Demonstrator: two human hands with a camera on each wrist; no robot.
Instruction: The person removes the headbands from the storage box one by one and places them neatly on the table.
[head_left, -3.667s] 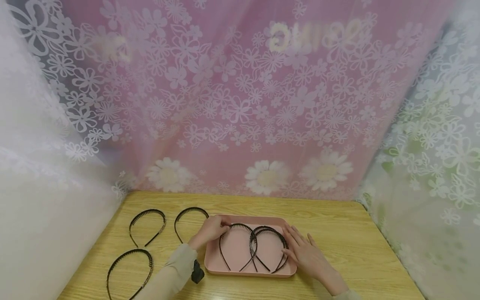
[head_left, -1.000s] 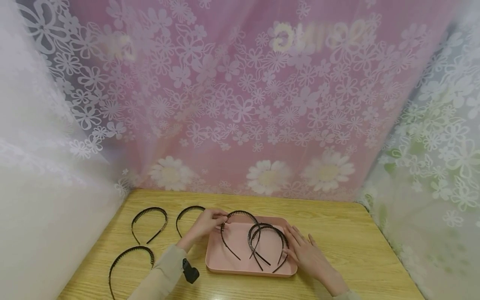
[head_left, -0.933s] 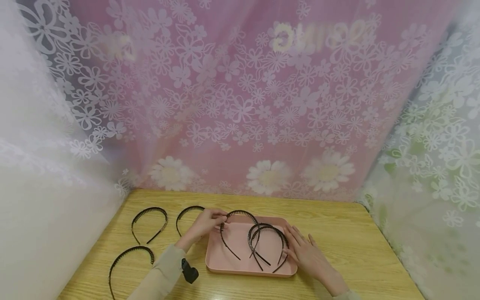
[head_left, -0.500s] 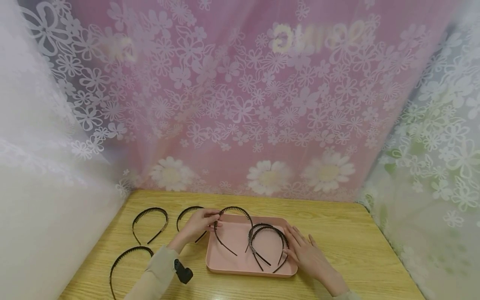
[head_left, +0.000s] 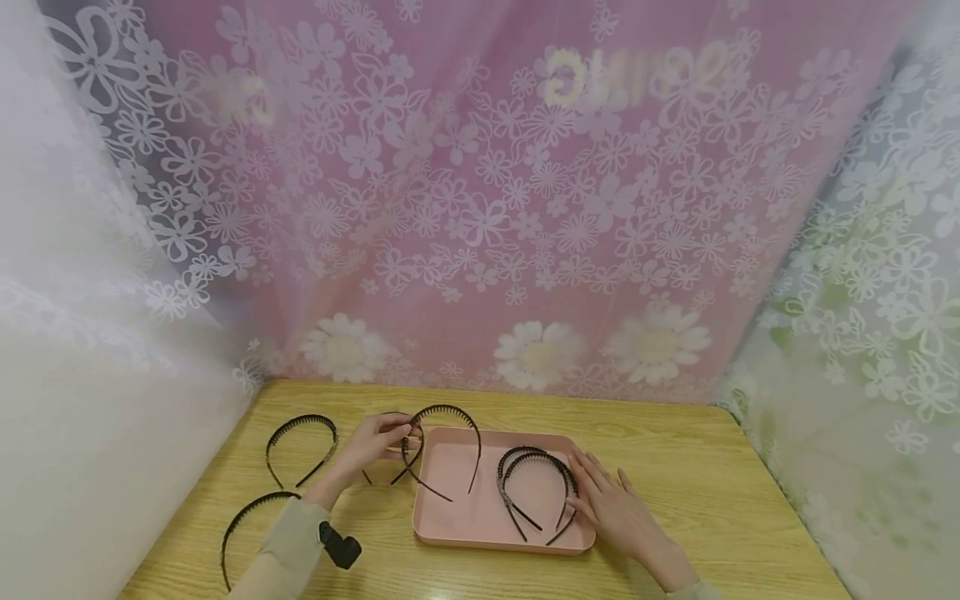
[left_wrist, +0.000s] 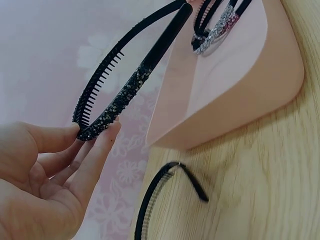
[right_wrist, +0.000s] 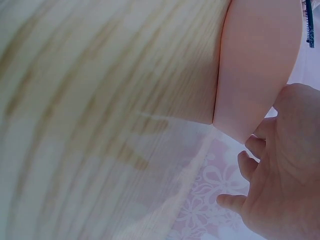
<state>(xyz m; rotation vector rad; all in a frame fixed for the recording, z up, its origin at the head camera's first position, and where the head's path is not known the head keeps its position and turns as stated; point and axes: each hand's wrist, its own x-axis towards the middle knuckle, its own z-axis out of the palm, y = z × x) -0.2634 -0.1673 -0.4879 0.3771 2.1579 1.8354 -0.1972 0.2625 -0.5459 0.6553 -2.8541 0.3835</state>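
My left hand [head_left: 367,446] pinches a black toothed headband [head_left: 444,407] between thumb and fingers. In the left wrist view, dark glittery stones [left_wrist: 125,94] cover its bend. The headband hangs raised across the left rim of a pink tray [head_left: 480,542], its free ends pointing down over the tray. Two more headbands [head_left: 536,454] lie overlapped in the tray's right half; silver and pink stones [left_wrist: 216,31] show on them in the left wrist view. My right hand [head_left: 618,517] rests with extended fingers against the tray's right side.
On the wooden table [head_left: 675,467], left of the tray, lie a headband [head_left: 300,418] at the back and another [head_left: 251,504] nearer the front, partly behind the left sleeve. A third headband [left_wrist: 150,195] lies beside the tray, partly covered by the left hand. Flowered curtains [head_left: 480,250] enclose the table.
The left hand has lifted the headband from beside the two others in the tray and carried it left to the tray's left rim. The right hand stays in place.
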